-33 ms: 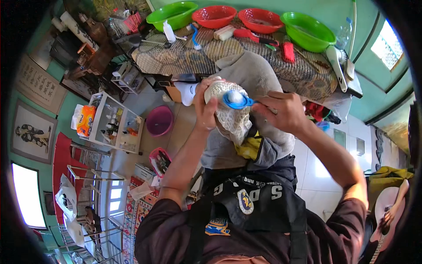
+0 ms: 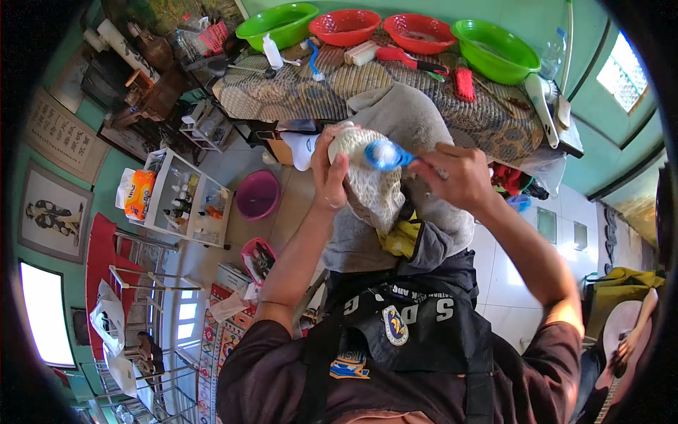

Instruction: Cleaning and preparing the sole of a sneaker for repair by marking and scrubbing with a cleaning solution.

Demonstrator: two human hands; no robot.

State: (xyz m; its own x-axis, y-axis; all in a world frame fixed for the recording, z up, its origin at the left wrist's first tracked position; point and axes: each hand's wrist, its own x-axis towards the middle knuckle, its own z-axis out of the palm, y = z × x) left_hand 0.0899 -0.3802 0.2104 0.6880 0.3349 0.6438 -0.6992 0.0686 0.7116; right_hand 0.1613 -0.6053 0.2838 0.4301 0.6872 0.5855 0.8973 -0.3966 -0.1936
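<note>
My left hand [image 2: 330, 173] is closed around a cream, knit-textured item [image 2: 371, 184] that looks like a shoe, holding it tilted above my lap. In my right hand [image 2: 455, 178], fingers wrapped round the handle, is a blue brush [image 2: 387, 154] with white foam or bristles on its oval head. The brush head overlaps the upper part of the cream item; whether it touches cannot be made out. A grey towel [image 2: 417, 116] covers my lap beneath. Just below the cream item lies a yellow piece of fabric [image 2: 401, 239], partly hidden.
On the patterned table ahead stand green basins [image 2: 494, 53] and red basins [image 2: 346, 27], a white bottle [image 2: 272, 51], and red brushes [image 2: 464, 83]. A purple basin [image 2: 257, 195] sits on the floor at left, beside a white shelf cart [image 2: 185, 205]. At right, a person's hand rests on a guitar [image 2: 625, 325].
The brush head has shifted slightly right and up across the cream item and is now blurred. My right elbow has come in a little. The left hand stays almost still.
</note>
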